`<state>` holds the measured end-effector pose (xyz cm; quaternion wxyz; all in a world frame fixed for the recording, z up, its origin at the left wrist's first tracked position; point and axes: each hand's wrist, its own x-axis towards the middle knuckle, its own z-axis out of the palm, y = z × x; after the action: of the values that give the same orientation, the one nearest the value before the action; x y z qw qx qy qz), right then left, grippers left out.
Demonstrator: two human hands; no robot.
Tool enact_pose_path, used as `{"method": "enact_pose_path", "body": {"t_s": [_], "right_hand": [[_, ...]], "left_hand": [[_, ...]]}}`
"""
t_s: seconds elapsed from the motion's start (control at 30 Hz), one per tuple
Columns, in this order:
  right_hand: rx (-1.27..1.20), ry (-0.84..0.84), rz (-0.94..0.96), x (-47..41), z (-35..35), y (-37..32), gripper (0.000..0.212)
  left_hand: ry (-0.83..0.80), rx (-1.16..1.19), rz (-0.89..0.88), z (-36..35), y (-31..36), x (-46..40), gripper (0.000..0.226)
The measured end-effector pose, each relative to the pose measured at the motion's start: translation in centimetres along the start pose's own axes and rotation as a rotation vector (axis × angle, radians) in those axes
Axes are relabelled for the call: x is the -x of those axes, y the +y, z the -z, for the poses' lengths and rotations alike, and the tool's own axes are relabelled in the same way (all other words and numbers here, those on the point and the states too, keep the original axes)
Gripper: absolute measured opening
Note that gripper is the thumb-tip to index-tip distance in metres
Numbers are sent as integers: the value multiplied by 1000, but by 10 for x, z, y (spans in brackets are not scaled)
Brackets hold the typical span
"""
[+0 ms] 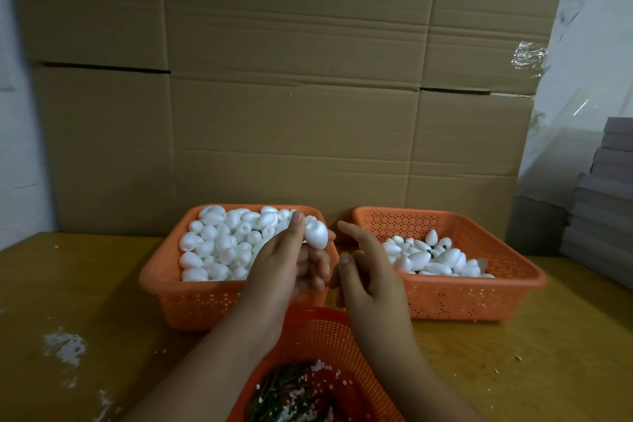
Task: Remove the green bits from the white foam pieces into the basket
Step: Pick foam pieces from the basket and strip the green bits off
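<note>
Centre frame, the left hand [291, 267] pinches a foam egg [315, 234]; the right hand [364, 271] hangs loosely curled, empty; the egg looks cleaned, so next it likely goes to a basket [445, 298].

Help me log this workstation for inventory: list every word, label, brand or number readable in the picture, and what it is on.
None readable.
Cardboard boxes: plain, no print shows.
Orange baskets: no labels.
White foam piece in the left hand: unmarked.
Grey stack at right: no text visible.

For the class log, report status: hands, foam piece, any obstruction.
Left hand pinches white foam egg in its fingers. Right hand open, holding nothing. Round basket of green bits below. Nothing obstructing.
</note>
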<state>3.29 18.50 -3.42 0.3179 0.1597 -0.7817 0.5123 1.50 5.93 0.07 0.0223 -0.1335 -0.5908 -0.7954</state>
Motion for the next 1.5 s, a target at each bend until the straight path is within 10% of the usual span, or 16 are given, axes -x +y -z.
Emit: {"method": "enact_pose_path", "body": {"t_s": [0.37,1.0,1.5], "right_hand": [[-9,5,-3,-1,0,1,48],[-176,82,-7,-2,1,-12,16],[-229,208,-4,-3,3,-18,30]], "left_hand": [[-157,500,159,5,5,-1,42],[-89,87,-38,10,-9,-1,41],[-7,119,15,5,-8,-1,29]]}}
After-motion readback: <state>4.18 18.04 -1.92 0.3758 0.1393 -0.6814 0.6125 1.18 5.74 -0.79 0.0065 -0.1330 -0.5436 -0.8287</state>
